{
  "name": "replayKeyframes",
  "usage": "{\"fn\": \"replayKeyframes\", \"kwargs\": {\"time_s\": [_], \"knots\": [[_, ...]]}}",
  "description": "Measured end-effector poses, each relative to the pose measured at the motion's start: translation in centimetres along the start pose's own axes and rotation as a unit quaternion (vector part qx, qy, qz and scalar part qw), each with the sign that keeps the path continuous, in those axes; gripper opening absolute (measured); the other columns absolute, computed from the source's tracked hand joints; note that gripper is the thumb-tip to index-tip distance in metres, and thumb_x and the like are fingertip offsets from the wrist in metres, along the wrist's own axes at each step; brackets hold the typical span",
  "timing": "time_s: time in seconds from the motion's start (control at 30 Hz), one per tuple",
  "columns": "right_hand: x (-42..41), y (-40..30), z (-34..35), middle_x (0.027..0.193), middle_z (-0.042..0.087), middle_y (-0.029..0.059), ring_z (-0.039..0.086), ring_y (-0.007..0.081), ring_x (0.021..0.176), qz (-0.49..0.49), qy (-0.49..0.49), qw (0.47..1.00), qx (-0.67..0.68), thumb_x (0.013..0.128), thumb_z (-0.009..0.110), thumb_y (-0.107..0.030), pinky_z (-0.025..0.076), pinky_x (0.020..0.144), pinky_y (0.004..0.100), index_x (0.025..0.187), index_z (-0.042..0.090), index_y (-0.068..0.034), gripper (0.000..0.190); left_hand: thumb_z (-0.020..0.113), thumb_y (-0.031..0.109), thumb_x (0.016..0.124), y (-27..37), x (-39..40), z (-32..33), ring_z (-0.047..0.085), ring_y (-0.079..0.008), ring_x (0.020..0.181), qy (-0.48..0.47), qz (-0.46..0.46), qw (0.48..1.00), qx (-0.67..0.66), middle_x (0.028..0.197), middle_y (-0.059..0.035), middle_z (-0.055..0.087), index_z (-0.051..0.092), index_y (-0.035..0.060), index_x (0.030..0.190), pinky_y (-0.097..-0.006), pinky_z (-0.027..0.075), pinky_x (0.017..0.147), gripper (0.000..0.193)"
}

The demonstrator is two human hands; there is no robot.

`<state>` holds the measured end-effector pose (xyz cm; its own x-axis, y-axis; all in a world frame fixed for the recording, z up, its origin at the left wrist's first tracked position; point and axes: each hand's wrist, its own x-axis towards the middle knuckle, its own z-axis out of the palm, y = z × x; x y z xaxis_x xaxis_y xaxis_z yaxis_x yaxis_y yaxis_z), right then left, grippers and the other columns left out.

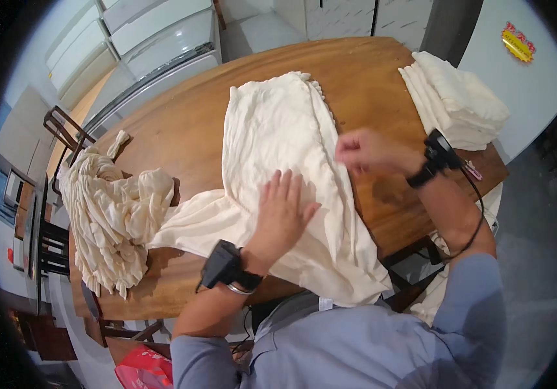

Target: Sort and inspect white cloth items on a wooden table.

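Observation:
A cream cloth garment [278, 121] lies spread in front of me, its long panel running away across the table. One part of it fans out to the left, and its near end hangs at the table's front edge, where a small white label [325, 304] shows. My left hand [283, 209] rests palm down on the middle of the cloth with the thumb apart. Beside the garment's right edge is my right hand [363, 150], blurred and with curled fingers. Whether it pinches the cloth edge cannot be made out.
A rumpled heap of cream cloth [113, 214] lies at the table's left end. Folded cream cloths [458, 99] are stacked at the right corner of the wooden table [176, 126], near a small pink item [473, 170]. A cable [478, 219] trails from my right wrist device.

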<state>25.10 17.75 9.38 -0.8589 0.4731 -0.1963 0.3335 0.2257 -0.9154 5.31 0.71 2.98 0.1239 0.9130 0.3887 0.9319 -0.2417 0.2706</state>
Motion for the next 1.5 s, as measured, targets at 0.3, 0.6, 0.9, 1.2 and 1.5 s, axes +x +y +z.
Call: {"fn": "replayKeyframes", "kwargs": {"time_s": [0.3,0.6,0.9,1.2,1.5], "knots": [[16.3,5.6,-7.7,0.067,0.059,0.0055,0.057,0.0108,0.051,0.064,0.200,0.975,0.067,0.082,0.062,-0.013,0.045,0.044,0.0235,0.089,0.059,0.000,0.015,0.047,0.044,0.092,0.7,-0.4,1.4,0.023,-0.0461,0.133,-0.063,-0.035,0.997,-0.014,0.141,-0.0273,0.031,0.033,-0.0028,0.137,-0.0531,0.017,0.108,0.067],[24.9,4.1,-9.4,0.064,0.059,0.0044,0.056,0.0177,0.058,-0.070,0.411,0.881,-0.222,0.075,0.067,-0.023,0.044,0.054,0.0339,0.078,0.058,-0.002,0.024,0.051,0.052,0.086,0.5,0.2,1.5,0.024,-0.0476,0.131,-0.065,-0.029,0.997,-0.043,0.139,-0.0289,0.032,0.033,-0.0098,0.134,-0.0561,0.020,0.106,0.080],[24.0,-0.4,-2.1,0.084,0.065,0.0066,0.061,0.0109,0.076,-0.221,0.162,0.935,-0.223,0.083,0.062,-0.019,0.049,0.065,0.0262,0.095,0.064,0.000,0.022,0.048,0.051,0.089,0.3,0.1,1.2,0.020,-0.0457,0.134,-0.084,-0.035,0.994,-0.053,0.142,-0.0298,0.028,0.031,-0.0107,0.134,-0.0528,0.014,0.109,0.079],[7.4,1.9,0.2,0.067,0.059,0.0000,0.055,0.0054,0.053,0.059,0.016,0.996,-0.064,0.086,0.057,-0.017,0.043,0.044,0.0201,0.093,0.063,-0.004,0.016,0.047,0.042,0.091,0.0,-0.3,2.0,0.021,-0.0458,0.134,-0.062,-0.039,0.996,-0.043,0.142,-0.0292,0.029,0.032,-0.0100,0.134,-0.0529,0.015,0.109,0.069],[-1.4,0.7,9.8,0.073,0.057,0.0010,0.050,0.0050,0.052,0.043,0.075,0.996,0.023,0.092,0.050,-0.016,0.041,0.046,0.0209,0.109,0.056,-0.001,0.023,0.052,0.040,0.088,-0.6,-0.8,2.5,0.025,-0.0479,0.131,-0.052,0.007,0.999,-0.012,0.135,-0.0339,0.035,0.044,-0.0166,0.119,-0.0550,0.019,0.107,0.065]]}}
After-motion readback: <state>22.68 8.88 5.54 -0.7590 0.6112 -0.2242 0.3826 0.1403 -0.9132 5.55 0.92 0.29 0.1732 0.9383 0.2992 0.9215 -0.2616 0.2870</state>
